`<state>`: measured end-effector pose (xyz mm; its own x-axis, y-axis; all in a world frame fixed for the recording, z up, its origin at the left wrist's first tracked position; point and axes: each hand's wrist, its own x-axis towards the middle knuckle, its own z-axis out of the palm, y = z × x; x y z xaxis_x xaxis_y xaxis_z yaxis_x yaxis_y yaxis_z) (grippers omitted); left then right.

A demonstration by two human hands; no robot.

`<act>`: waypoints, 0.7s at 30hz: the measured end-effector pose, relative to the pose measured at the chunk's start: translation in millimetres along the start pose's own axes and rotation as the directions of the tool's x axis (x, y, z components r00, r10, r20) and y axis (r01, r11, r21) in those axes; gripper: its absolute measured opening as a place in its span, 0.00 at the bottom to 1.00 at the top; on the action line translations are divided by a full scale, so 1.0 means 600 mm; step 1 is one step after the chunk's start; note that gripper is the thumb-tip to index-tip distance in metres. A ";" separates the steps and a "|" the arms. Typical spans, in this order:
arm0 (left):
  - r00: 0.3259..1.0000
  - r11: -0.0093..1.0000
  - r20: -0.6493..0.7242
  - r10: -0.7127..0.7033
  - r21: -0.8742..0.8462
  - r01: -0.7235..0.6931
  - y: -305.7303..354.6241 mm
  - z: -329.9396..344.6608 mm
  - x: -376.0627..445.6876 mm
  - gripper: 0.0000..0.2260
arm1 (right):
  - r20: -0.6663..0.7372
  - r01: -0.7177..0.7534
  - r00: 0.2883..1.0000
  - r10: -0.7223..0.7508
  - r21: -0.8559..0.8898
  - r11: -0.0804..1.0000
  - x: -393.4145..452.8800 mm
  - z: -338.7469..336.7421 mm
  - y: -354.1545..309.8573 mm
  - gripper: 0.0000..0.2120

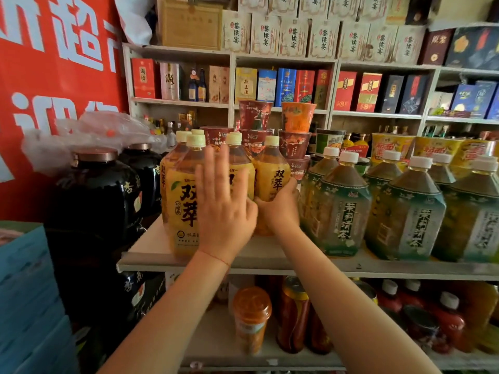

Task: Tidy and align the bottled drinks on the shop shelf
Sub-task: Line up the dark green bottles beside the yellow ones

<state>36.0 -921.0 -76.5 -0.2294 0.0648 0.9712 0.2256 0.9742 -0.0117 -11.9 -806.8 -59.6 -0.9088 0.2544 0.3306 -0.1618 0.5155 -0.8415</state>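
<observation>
L hand [225, 203] is lying flat w/ fingers spread, palm pressing on the front of the middle yellow tea bottle [239, 168], while R hand [279, 209] is cupping the lower body of the right yellow tea bottle [271, 171], fingers wrapped round it. Both are standing mid-shelf [151, 255] behind the front yellow bottle [183, 201], w/ green jasmine tea bottles [340, 209] just beside on the R. Best approach, imo: pushing low & evenly so bottles are sliding not tipping, labels facing fwd, not bumping the noodle cups [295, 130] behind.
</observation>
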 end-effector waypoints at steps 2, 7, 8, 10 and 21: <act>0.991 0.994 0.093 0.092 -0.058 -0.087 0.024 0.012 -0.005 0.18 | 0.027 -0.020 0.999 0.020 -0.005 1.000 0.008 -0.003 0.002 0.46; 0.934 0.989 0.337 -0.122 -0.041 0.144 0.050 0.032 0.019 0.26 | 0.074 -0.039 0.996 0.039 0.003 0.999 0.016 -0.012 0.005 0.38; 0.916 0.981 0.367 -0.160 -0.045 0.189 0.055 0.033 0.031 0.27 | 0.059 -0.020 0.998 0.019 0.021 1.000 0.015 -0.012 0.010 0.35; 0.894 0.972 0.407 -0.186 -0.054 0.227 0.066 0.035 0.055 0.27 | 0.002 0.029 1.000 -0.029 0.035 0.999 0.012 -0.012 0.022 0.31; 0.844 0.935 0.403 -0.353 0.187 0.302 0.048 0.070 0.132 0.21 | 0.065 0.057 0.997 -0.042 -0.254 0.966 -0.010 -0.038 0.033 0.37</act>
<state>-15.6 -878.7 -9.8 -0.6553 -0.2022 0.7278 -0.0356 0.9707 0.2377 -0.9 -779.7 -68.5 -0.9244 0.1787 0.3370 -0.1106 0.7200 -0.6851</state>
